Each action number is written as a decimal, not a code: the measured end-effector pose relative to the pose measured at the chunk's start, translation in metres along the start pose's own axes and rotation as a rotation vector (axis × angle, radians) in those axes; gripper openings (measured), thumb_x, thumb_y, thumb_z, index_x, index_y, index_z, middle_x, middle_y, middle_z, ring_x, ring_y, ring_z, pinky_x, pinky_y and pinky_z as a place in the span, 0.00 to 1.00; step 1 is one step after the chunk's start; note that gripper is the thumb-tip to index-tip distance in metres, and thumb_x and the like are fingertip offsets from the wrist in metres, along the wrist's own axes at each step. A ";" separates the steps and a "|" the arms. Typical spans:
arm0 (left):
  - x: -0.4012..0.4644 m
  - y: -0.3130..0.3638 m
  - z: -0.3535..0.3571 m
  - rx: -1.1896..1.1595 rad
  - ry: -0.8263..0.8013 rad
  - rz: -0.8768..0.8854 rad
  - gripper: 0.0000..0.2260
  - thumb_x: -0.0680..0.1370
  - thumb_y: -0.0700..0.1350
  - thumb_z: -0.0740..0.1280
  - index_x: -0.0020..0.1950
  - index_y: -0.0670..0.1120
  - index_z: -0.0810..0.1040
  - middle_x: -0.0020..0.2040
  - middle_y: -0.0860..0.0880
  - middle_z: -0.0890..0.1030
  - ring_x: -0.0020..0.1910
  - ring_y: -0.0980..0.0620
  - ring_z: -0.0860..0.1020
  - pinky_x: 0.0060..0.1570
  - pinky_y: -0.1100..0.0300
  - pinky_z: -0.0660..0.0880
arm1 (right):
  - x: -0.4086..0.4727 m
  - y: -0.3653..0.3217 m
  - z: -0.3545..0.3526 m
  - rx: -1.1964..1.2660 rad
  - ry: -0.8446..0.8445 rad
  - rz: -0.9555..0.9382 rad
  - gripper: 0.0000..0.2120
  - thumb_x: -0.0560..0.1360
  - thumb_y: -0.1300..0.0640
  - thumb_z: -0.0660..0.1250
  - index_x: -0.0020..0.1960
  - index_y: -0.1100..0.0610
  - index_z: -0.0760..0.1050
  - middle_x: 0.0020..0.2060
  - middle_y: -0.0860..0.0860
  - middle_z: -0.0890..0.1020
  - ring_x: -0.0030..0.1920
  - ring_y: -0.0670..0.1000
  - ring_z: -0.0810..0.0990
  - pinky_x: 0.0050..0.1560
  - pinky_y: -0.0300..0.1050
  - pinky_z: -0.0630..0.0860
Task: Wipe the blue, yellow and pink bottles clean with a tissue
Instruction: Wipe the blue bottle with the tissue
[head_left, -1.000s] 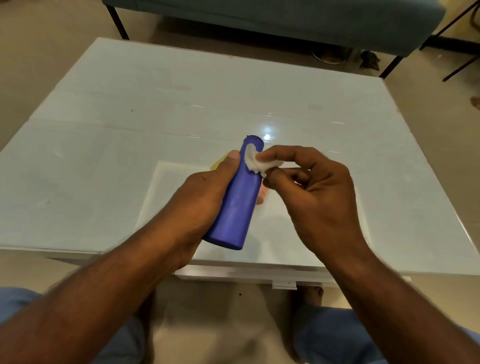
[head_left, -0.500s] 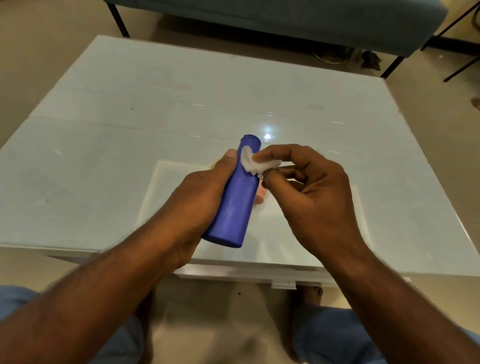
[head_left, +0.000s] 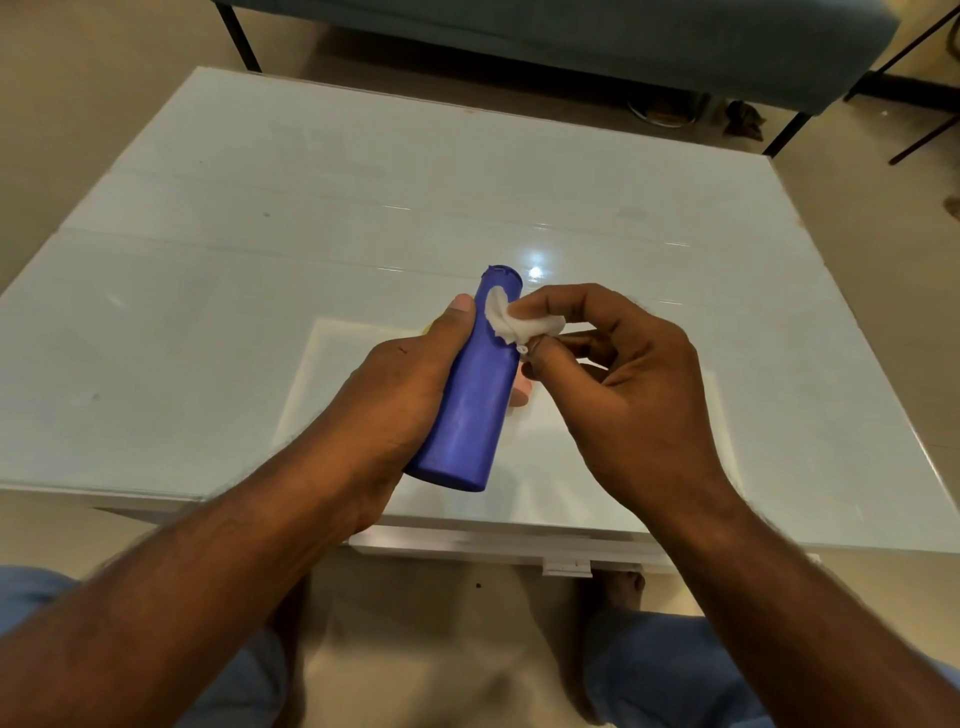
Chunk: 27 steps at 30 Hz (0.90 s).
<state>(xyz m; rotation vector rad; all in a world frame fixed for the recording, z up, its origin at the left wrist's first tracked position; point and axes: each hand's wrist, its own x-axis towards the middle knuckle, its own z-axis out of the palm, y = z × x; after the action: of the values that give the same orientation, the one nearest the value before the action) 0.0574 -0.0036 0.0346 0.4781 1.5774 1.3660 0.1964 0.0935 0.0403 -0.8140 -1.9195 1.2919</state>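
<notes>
Blue plastic, the blue bottle (head_left: 475, 384) sits at the centre of the frame, held above the near part of the table, tilted with its cap end pointing up and away and its flat base toward the lower edge of the picture. The left hand (head_left: 400, 405) grips it from the left side, fingers curled round the body and the thumb laid along the upper part near the cap. A small crumpled white tissue (head_left: 511, 322) is pressed against the bottle's upper right side just below the cap. The right hand (head_left: 618, 384), right of centre, pinches this tissue between thumb and forefinger, its other fingers curled loosely behind. Just under the bottle's right edge a sliver of the pink bottle (head_left: 521, 391) shows, and at the left thumb a speck of yellow (head_left: 426, 328) peeks out; too little of either is visible to tell how they lie. All this hangs over the glossy white table (head_left: 260, 312), which fills the middle of the frame and carries a bright light reflection just above the cap. Along the top of the frame runs a dark teal bench (head_left: 571, 36) on thin black legs, and at the bottom corners are the person's blue-clad knees (head_left: 675, 675)
</notes>
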 end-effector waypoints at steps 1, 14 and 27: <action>0.000 0.000 0.000 0.003 -0.002 -0.001 0.15 0.82 0.63 0.57 0.50 0.54 0.77 0.32 0.58 0.85 0.30 0.58 0.84 0.28 0.66 0.78 | 0.000 0.000 0.000 -0.006 0.000 -0.006 0.09 0.81 0.66 0.71 0.58 0.55 0.85 0.54 0.51 0.87 0.50 0.49 0.87 0.43 0.35 0.83; -0.007 0.008 0.000 -0.117 0.024 -0.083 0.18 0.79 0.64 0.63 0.55 0.52 0.81 0.51 0.45 0.88 0.53 0.42 0.86 0.55 0.46 0.81 | 0.006 0.000 -0.010 -0.047 0.130 -0.082 0.12 0.81 0.63 0.73 0.56 0.46 0.83 0.52 0.42 0.87 0.55 0.43 0.86 0.54 0.33 0.81; -0.009 0.010 0.000 -0.097 0.018 -0.110 0.19 0.79 0.64 0.62 0.55 0.51 0.81 0.51 0.45 0.88 0.53 0.41 0.86 0.53 0.47 0.82 | 0.006 -0.002 -0.008 -0.028 0.123 -0.061 0.12 0.80 0.64 0.74 0.55 0.48 0.85 0.50 0.43 0.88 0.54 0.45 0.86 0.54 0.35 0.82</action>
<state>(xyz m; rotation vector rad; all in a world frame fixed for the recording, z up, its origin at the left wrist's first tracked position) 0.0592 -0.0077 0.0471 0.3159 1.5216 1.3588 0.1987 0.1021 0.0452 -0.8228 -1.8538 1.1543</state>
